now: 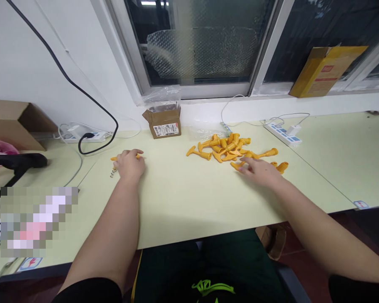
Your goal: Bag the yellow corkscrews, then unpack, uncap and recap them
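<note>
On the left of the table, my left hand (130, 165) is closed over a yellow corkscrew (114, 158). Its metal spiral sticks out below the fingers, and the palm covers most of the rest. My right hand (261, 170) reaches to the front edge of a heap of yellow plastic pieces (232, 145). Its thumb and fingertips are closed around a yellow T-shaped handle (236, 166), partly hidden under the hand. Several pieces in the heap have a curved crossbar and a ribbed, hollow sleeve. One yellow T-shaped piece (204, 155) lies at the heap's left side.
A small open carton (164, 122) stands against the wall, with clear plastic film (205, 131) near it. Power strips (282, 132) lie behind on the right and back left (96, 137). A black cable (116, 126) hangs down at left. A cardboard box (328, 73) leans on the window.
</note>
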A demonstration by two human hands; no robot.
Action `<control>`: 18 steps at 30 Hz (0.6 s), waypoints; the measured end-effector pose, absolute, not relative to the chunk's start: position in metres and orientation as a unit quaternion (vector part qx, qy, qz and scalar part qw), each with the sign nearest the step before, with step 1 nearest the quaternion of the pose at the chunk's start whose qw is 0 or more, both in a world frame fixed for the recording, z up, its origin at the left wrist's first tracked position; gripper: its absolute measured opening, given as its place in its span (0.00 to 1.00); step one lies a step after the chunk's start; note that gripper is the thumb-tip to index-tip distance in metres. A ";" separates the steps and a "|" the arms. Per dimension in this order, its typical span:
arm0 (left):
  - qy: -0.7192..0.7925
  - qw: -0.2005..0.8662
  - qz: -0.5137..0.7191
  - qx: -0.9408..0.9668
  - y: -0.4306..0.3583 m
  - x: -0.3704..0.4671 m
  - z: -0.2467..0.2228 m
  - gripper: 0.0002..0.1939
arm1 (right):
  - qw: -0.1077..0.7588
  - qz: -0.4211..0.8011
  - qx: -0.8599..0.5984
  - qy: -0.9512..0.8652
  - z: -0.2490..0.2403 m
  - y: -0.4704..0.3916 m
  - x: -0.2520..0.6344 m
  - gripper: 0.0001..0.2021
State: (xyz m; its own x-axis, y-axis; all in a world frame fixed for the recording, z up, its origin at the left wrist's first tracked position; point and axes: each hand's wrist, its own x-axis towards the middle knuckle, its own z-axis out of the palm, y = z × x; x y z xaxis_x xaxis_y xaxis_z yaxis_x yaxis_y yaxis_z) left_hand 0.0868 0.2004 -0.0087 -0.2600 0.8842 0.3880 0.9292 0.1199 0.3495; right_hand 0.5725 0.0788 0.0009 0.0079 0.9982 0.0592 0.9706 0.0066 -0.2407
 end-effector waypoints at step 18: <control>-0.337 -0.302 -0.146 -0.880 0.140 0.202 -0.001 0.36 | 0.254 0.177 -0.442 -0.842 0.006 0.099 0.485 0.22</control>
